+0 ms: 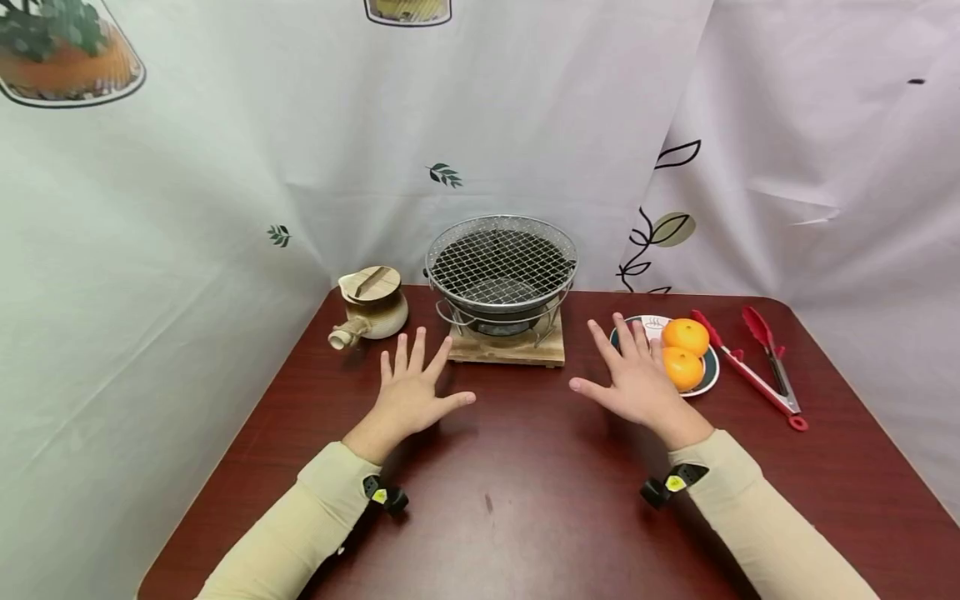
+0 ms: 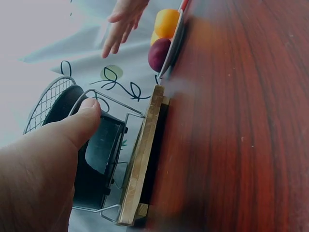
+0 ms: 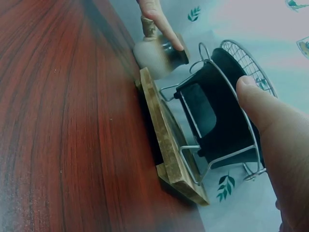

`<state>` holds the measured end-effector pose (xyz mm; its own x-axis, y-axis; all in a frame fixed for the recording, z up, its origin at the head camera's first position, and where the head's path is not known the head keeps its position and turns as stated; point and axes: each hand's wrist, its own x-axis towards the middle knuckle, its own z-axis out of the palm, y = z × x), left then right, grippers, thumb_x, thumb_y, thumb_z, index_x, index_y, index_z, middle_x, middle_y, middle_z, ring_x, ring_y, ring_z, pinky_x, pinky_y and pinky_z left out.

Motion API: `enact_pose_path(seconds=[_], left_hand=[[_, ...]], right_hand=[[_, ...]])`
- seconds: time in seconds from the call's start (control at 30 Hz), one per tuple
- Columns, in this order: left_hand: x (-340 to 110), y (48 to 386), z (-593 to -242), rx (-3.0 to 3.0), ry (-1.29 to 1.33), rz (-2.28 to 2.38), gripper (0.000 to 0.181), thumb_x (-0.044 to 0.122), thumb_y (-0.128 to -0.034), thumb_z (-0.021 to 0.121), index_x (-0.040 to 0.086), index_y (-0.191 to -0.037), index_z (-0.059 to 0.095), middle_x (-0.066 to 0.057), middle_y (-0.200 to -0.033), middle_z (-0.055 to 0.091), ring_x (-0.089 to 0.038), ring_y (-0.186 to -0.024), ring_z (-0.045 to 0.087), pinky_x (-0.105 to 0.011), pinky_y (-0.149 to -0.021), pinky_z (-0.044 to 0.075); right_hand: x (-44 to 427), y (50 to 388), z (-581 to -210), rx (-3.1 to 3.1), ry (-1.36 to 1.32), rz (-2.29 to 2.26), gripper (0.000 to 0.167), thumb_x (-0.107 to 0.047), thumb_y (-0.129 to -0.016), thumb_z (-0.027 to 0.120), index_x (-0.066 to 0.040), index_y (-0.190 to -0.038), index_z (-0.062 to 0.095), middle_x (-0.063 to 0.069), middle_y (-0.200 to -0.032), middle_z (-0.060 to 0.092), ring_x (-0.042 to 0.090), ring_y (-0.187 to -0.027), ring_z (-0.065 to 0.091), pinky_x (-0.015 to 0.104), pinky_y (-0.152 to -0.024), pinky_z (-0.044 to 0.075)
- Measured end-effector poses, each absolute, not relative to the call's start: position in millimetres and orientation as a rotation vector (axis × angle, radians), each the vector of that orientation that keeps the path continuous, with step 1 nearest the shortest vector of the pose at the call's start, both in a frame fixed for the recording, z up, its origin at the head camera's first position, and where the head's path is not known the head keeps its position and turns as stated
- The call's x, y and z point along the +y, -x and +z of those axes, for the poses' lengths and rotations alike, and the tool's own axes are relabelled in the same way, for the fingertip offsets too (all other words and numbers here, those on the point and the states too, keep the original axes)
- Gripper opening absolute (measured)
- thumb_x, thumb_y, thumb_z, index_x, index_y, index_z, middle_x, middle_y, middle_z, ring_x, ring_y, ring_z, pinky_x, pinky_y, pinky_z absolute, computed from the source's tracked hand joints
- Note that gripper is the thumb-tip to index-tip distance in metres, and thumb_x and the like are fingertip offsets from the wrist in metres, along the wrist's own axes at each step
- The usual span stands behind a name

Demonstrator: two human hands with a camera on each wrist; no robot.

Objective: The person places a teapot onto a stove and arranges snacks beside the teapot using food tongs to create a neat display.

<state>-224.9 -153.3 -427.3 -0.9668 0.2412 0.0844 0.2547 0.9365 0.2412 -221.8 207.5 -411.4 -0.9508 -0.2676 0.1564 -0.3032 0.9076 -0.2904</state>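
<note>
My left hand [image 1: 410,398] hovers above the table with fingers spread, holding nothing, in front of the gap between the pot and the grill. Likewise spread, my right hand [image 1: 637,382] is over the table and covers part of a plate [image 1: 711,379] with two oranges [image 1: 686,337]. A dark red, round fruit [image 2: 159,54] on that plate shows only in the left wrist view. Between and beyond the hands stands a round tabletop grill [image 1: 501,265] with a wire mesh, on a wooden base [image 1: 510,350]. A small side-handled clay pot [image 1: 386,317] with a wooden lid [image 1: 372,285] sits at the left.
Red-handled tongs [image 1: 776,358] lie to the right of the plate, their two arms spread apart. A white patterned cloth [image 1: 525,108] hangs right behind the dark red wooden table [image 1: 510,500] and along its sides.
</note>
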Motion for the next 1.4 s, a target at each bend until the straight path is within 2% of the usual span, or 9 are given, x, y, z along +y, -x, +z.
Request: enact_pose_path(seconds=[0.13,0.3,0.43,0.6,0.7,0.83,1.2,1.4], left_hand=[[-153.2,225.3,-427.2,-3.042,0.386,-0.375,0.101,0.077,-0.0832,0.058,0.027,-0.163,0.021,-0.018,-0.168,-0.004,-0.045,-0.152,-0.01,-0.069,-0.116,-0.001],[-153.0,224.4,-426.9,-3.061,0.375,-0.397,0.101,0.077,-0.0834,0.058,0.027,-0.163,0.02,-0.02,-0.168,-0.004,-0.045,-0.152,-0.011,-0.07,-0.115,-0.004],[-153.8,224.7,-427.4,-3.068,0.362,-0.398,0.101,0.077,-0.0832,0.058,0.028,-0.163,0.02,-0.021,-0.168,-0.002,-0.045,-0.152,-0.009,-0.069,-0.115,-0.006],[-155.5,224.8,-427.7,-3.075,0.34,-0.372,0.101,0.078,-0.0832,0.057,0.029,-0.163,0.019,-0.022,-0.167,-0.002,-0.045,-0.152,-0.007,-0.068,-0.115,-0.006],[-156.2,224.2,-427.6,-3.085,0.317,-0.356,0.1,0.079,-0.0835,0.056,0.03,-0.163,0.019,-0.023,-0.167,-0.001,-0.045,-0.153,-0.006,-0.068,-0.116,-0.005],[-155.8,222.8,-426.9,-3.088,0.313,-0.37,0.099,0.077,-0.0839,0.057,0.027,-0.162,0.024,-0.025,-0.166,0.004,-0.047,-0.152,0.0,-0.069,-0.115,-0.004],[-156.0,221.8,-425.9,-3.08,0.294,-0.402,0.096,0.077,-0.0855,0.054,0.025,-0.162,0.027,-0.027,-0.166,0.007,-0.047,-0.152,0.002,-0.069,-0.115,-0.004],[-155.9,220.9,-424.1,-3.092,0.277,-0.418,0.095,0.076,-0.0864,0.055,0.027,-0.162,0.024,-0.027,-0.166,0.005,-0.046,-0.153,-0.002,-0.069,-0.115,-0.004]], right_hand=[[202.7,223.1,-412.6,-2.93,-0.454,0.507,0.101,-0.075,-0.086,0.057,-0.023,-0.164,0.018,0.023,-0.167,0.009,0.051,-0.151,0.005,0.072,-0.114,0.003],[191.2,226.3,-417.3,-2.811,-0.48,0.582,0.096,-0.069,-0.086,0.062,-0.022,-0.162,0.026,0.021,-0.163,0.023,0.045,-0.151,0.016,0.068,-0.116,0.013],[180.4,230.5,-423.3,-2.675,-0.516,0.637,0.081,-0.055,-0.088,0.068,-0.015,-0.154,0.042,0.02,-0.151,0.042,0.041,-0.141,0.037,0.061,-0.114,0.027],[164.0,237.1,-432.6,-2.577,-0.571,0.627,0.055,-0.039,-0.09,0.071,-0.005,-0.133,0.062,0.019,-0.131,0.057,0.038,-0.121,0.054,0.055,-0.105,0.042],[153.6,241.8,-440.7,-2.577,-0.592,0.609,0.044,-0.035,-0.091,0.07,-0.006,-0.124,0.067,0.017,-0.125,0.06,0.038,-0.117,0.056,0.054,-0.101,0.044],[141.1,247.1,-450.3,-2.588,-0.604,0.581,0.039,-0.033,-0.091,0.069,-0.007,-0.121,0.069,0.014,-0.12,0.061,0.036,-0.114,0.056,0.054,-0.098,0.045],[117.6,254.0,-462.5,-2.573,-0.632,0.486,0.038,-0.029,-0.091,0.068,-0.006,-0.122,0.069,0.013,-0.118,0.063,0.036,-0.113,0.057,0.052,-0.096,0.047],[110.8,254.0,-465.6,-2.572,-0.638,0.469,0.039,-0.029,-0.091,0.068,-0.007,-0.123,0.069,0.014,-0.12,0.064,0.036,-0.115,0.057,0.052,-0.097,0.046]])
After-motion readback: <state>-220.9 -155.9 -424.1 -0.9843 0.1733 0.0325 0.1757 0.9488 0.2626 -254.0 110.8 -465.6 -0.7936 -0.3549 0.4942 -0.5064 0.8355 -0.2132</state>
